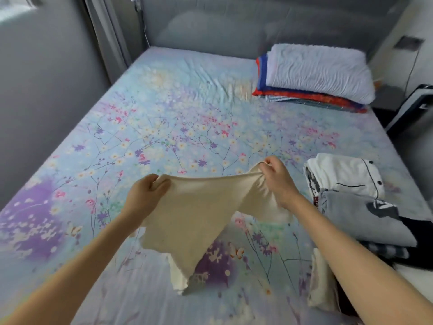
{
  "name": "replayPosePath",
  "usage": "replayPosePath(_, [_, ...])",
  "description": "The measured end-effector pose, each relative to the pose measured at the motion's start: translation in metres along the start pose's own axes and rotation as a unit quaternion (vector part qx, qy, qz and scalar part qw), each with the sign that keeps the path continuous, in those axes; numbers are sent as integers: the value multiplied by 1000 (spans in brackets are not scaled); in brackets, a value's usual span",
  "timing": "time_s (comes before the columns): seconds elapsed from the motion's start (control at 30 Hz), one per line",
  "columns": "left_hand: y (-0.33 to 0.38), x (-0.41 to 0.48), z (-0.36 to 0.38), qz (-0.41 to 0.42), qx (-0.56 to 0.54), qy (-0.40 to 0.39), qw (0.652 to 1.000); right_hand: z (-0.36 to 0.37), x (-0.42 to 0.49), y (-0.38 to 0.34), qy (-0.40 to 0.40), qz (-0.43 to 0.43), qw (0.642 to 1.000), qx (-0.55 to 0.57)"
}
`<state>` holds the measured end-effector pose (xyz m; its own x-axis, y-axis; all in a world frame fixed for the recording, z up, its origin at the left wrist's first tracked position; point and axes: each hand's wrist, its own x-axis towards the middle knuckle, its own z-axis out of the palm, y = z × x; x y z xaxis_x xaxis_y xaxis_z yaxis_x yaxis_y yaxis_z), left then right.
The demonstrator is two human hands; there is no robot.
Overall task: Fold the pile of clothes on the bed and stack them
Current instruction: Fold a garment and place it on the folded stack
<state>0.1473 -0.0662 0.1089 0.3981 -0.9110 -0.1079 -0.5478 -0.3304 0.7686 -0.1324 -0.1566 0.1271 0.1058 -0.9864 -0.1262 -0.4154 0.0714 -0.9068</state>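
The head view showed a bed (164, 113) under a floral sheet, set against a grey padded headboard (234, 26) with a grey wall along its left side. A cream garment (201, 207) was held above the near half of the mattress. The left hand (147, 191) gripped one end of its top edge with curled fingers, and the right hand (276, 181) pinched the other end. The edge was drawn taut between them and the rest hung down to the sheet, in my judgement to spread it flat for folding. Open sheet lay ahead of the hands with nothing on it to hinder laying the garment down. At the right edge sat the unfolded pile: a white garment (339, 174) with dark trim, a grey garment (356, 214) just nearer, and dark and checked cloth beneath. Another pale piece (321, 282) lay beside the right forearm. A white pillow (318, 71) rested on folded red and blue bedding (304, 95) at the far right corner. No finished stack could be identified.
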Motion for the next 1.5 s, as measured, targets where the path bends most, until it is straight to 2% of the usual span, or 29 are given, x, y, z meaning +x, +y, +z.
replayPosePath(0.07, [28,-8,-25,29,-11,43,999,-31,-20,-31,-26,-25,999,11])
replayPosePath(0.17, [78,-27,-62,69,-36,89,993,-81,-63,-79,-107,-42,993,-29])
replayPosePath(0.27, [119,-46,-86,96,-46,85,991,-126,-100,-108,-149,-34,988,8])
replayPosePath(0.37, [160,-69,-101,133,-24,56,989,-157,-131,-131,-116,-13,990,76])
replayPosePath(0.47, [200,-99,-99,179,2,38,983,-164,-155,-140,-70,42,989,123])
replayPosePath(0.6, [241,-145,-74,245,18,-21,969,-144,-193,-155,-60,128,954,265])
replayPosePath(0.73, [266,-187,-45,296,-23,-85,951,-128,-224,-171,-59,128,922,361])
replayPosePath(0.83, [273,-202,-35,307,-52,-104,945,-127,-238,-175,-54,111,916,382])
replayPosePath(0.97, [273,-221,-33,312,-68,-127,939,-138,-255,-176,-92,94,904,407])
replayPosePath(1.07, [269,-234,-30,310,-50,-179,932,-140,-263,-175,-86,88,918,377])
replayPosePath(1.2, [260,-242,-34,289,-122,-271,910,-142,-274,-177,-98,85,942,310])
replayPosePath(1.3, [254,-245,-37,297,-73,-276,911,-144,-282,-176,-77,70,971,215])
replayPosePath(1.4, [253,-250,-42,292,-79,-265,916,-143,-290,-173,-27,-12,995,97])
replayPosePath(1.47, [252,-252,-49,294,-91,-275,911,-145,-292,-167,-2,-83,996,21])
replayPosePath(1.5, [253,-254,-52,301,-82,-284,907,-146,-293,-165,-16,-113,993,-11])
